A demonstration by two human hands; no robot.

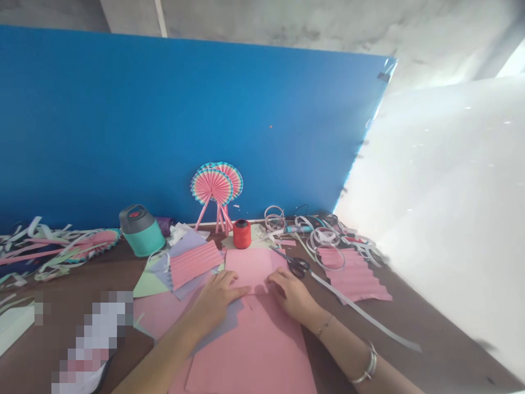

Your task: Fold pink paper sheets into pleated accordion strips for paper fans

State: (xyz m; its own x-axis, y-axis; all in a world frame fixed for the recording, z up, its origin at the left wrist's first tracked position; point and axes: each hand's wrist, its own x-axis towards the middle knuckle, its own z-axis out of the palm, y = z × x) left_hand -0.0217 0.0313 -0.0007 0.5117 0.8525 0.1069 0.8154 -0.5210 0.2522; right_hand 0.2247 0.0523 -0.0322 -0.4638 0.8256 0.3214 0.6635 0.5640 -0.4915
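A pale pink sheet of paper [248,264] lies on a larger, darker pink sheet [254,350] in front of me. My left hand [219,295] rests on its left side, thumb stretched along the near edge and fingers apart from it. At the right edge my right hand [293,295] has its fingers bent and drawn together on the pink paper; their tips are partly hidden. Black-handled scissors [298,266] lie just beyond my right hand. A red spool of thread [241,235] stands behind the sheet.
Pleated pink papers [196,264] lie left and right, with coloured sheets under the left one. Round paper fans [212,187] lean on the blue board [164,120]. A teal container [143,236] stands left; white strips [365,317] and curled rolls lie right.
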